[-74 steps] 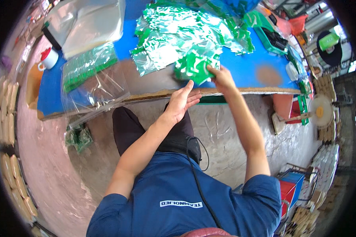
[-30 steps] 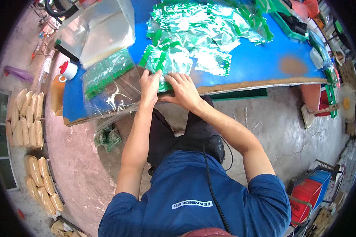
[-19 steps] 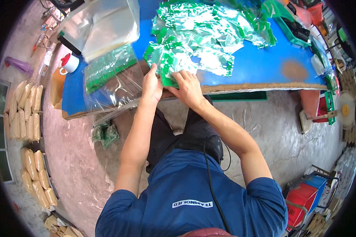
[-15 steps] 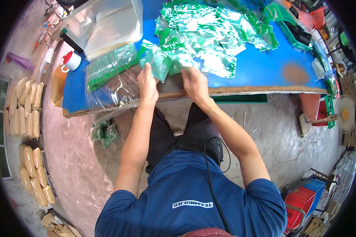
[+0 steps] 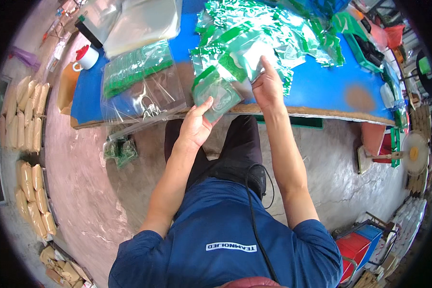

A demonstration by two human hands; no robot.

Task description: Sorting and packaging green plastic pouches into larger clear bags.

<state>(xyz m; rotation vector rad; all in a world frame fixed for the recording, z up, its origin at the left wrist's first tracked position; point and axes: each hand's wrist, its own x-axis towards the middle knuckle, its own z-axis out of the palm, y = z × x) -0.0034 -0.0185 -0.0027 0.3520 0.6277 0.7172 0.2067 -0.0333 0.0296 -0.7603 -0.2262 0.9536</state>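
My left hand [image 5: 197, 124] grips a small green-and-clear packet [image 5: 218, 94] at the near edge of the blue table [image 5: 321, 91]. My right hand [image 5: 268, 86] reaches further in, its fingers on another shiny green packet [image 5: 247, 53] at the front of a big heap of such packets [image 5: 269, 29]. To the left lies a clear plastic bag [image 5: 144, 96] that holds a stack of green packets [image 5: 134, 67].
A white mug with a red lid [image 5: 85, 56] stands at the table's left end beside large clear bags [image 5: 139, 21]. Fallen green packets [image 5: 120, 150] lie on the concrete floor under the table. Tan sacks [image 5: 26, 115] line the left wall. A green tray [image 5: 365, 45] sits at the far right.
Both hands were pressed on packets near the clear bag; the left hand has since drawn one packet back to the table edge and the right hand has moved right onto the heap.
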